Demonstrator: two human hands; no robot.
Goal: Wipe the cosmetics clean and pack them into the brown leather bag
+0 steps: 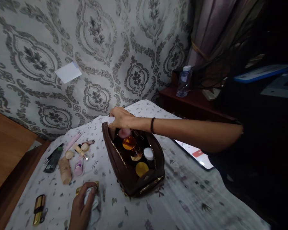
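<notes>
A brown zippered bag [115,156] stands open on the patterned sheet. Inside it lie an amber round item [129,142], a white-capped container [148,154] and a yellow round lid [141,169]. My right hand [121,117] reaches over the bag's far left end, its fingers closed around a small white-topped item [111,120]. At the lower left, my left hand [83,204] is closed on a crumpled pale item [94,207] resting on the sheet. A gold tube [79,190] lies right behind its fingers.
Left of the bag lie several cosmetics, including a beige tube [65,171], a dark bottle [54,159] and a gold-black tube [39,209]. A lit phone or tablet [194,153] lies right of the bag. A clear bottle [183,82] stands on a reddish table [192,103].
</notes>
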